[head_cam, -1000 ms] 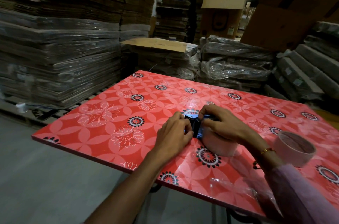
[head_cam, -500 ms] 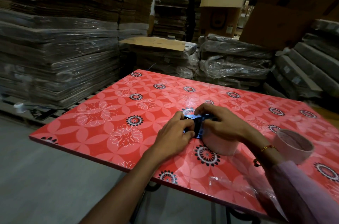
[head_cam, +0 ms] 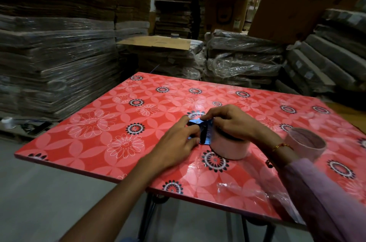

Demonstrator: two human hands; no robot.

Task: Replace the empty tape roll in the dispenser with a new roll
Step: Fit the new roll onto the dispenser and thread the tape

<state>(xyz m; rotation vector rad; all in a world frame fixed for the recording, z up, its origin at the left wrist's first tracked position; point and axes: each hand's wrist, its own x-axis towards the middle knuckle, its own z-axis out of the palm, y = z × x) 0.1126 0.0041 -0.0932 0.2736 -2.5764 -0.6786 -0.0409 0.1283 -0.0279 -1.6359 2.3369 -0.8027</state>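
A small blue tape dispenser (head_cam: 201, 130) lies on the red flowered table (head_cam: 111, 122), joined to a full pale tape roll (head_cam: 229, 147) that rests flat on the tabletop. My left hand (head_cam: 178, 142) grips the dispenser's near left side with its fingertips. My right hand (head_cam: 229, 121) reaches over the roll and pinches the dispenser's top end. An empty cardboard core (head_cam: 306, 144) stands on the table to the right, behind my right wrist.
Crumpled clear plastic wrap (head_cam: 243, 188) lies near the table's front edge. Wrapped stacks of flattened cardboard (head_cam: 55, 59) rise at the left and behind. Bundled rolls (head_cam: 324, 63) and a brown box (head_cam: 225, 6) stand at the back right.
Both hands stay on the dispenser; my fingers have shifted slightly and more of its blue metal end shows. The camera view has tilted down a little.
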